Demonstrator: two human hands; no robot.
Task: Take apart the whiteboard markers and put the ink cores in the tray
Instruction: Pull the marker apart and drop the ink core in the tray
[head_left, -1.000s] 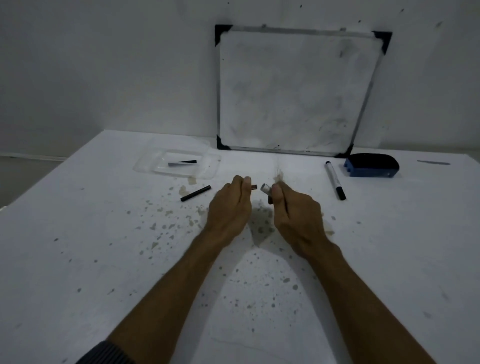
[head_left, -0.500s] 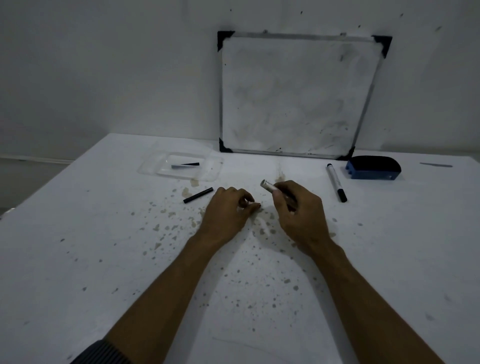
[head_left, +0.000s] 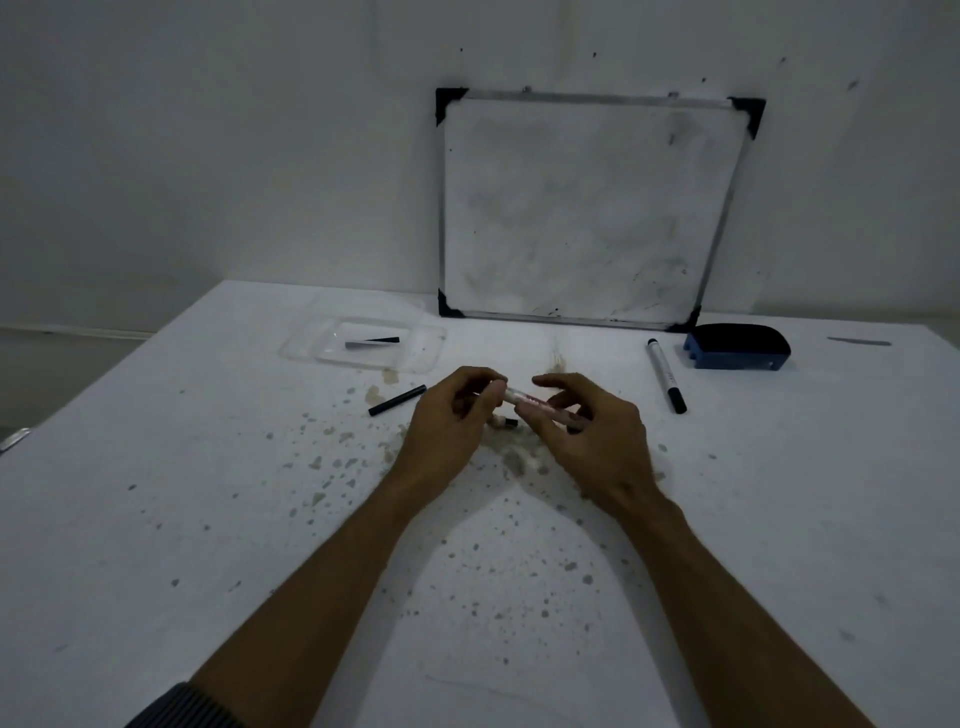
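My right hand (head_left: 582, 436) grips a white marker barrel (head_left: 530, 402) with red print, held roughly level above the table. My left hand (head_left: 452, 421) pinches the barrel's left end with its fingertips. A small nib piece (head_left: 505, 423) lies on the table just under the hands. The clear plastic tray (head_left: 421, 358) sits at the back left and holds a dark ink core (head_left: 372, 342). A black rod-shaped part (head_left: 397, 400) rests on the table between the tray and my left hand. A whole white marker (head_left: 666, 375) with a black cap lies to the right.
A small whiteboard (head_left: 587, 208) leans against the wall at the back. A blue eraser (head_left: 736, 347) sits right of the whole marker. The white table (head_left: 208, 519) is speckled with stains around the hands. Its left edge runs diagonally at the far left.
The hands came together: the left hand put the nib piece down on the table and now pinches the end of the barrel, which the right hand has turned level.
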